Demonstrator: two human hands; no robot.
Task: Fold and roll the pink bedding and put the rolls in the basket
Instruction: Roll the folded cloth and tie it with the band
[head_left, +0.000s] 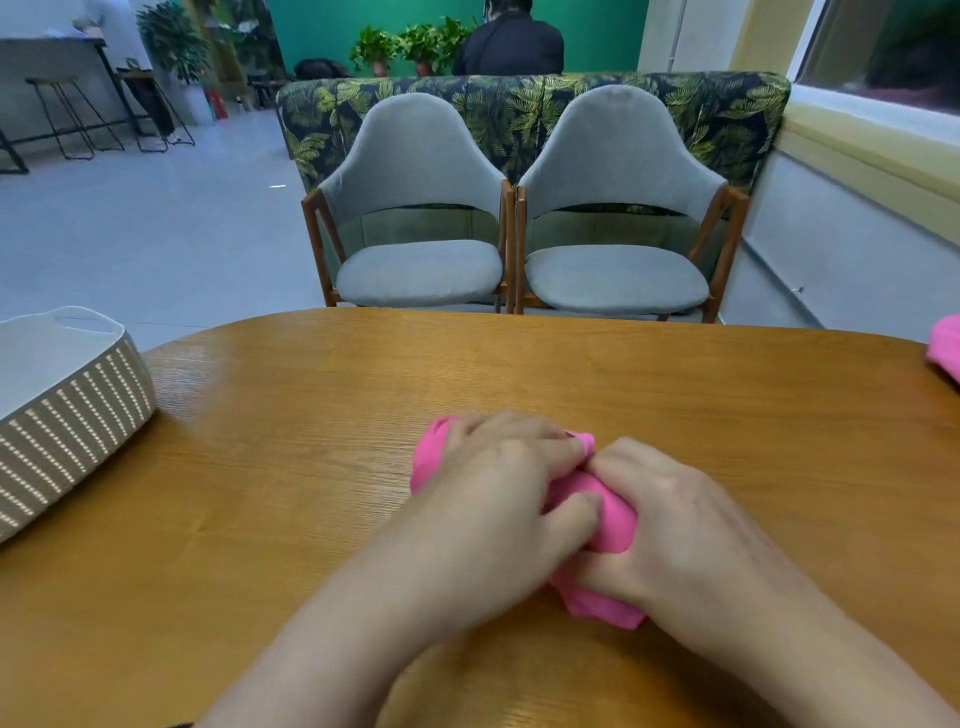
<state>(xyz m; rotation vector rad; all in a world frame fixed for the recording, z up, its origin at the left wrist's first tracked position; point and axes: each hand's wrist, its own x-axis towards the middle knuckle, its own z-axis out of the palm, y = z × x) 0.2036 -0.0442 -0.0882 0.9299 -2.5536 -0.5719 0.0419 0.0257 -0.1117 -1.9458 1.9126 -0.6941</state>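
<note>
Rolling tight matters now: keep the basket in mind, left of the pink roll across bare table. Left hand curled over the roll, thumb pinching its near side; right hand curled around the roll's right end. Press evenly, tuck the loose tail nearest the body. Ample room left of the roll; more pink bedding far right of it, at the table edge.

Bunched pink bedding roll on table, striped basket far left
</note>
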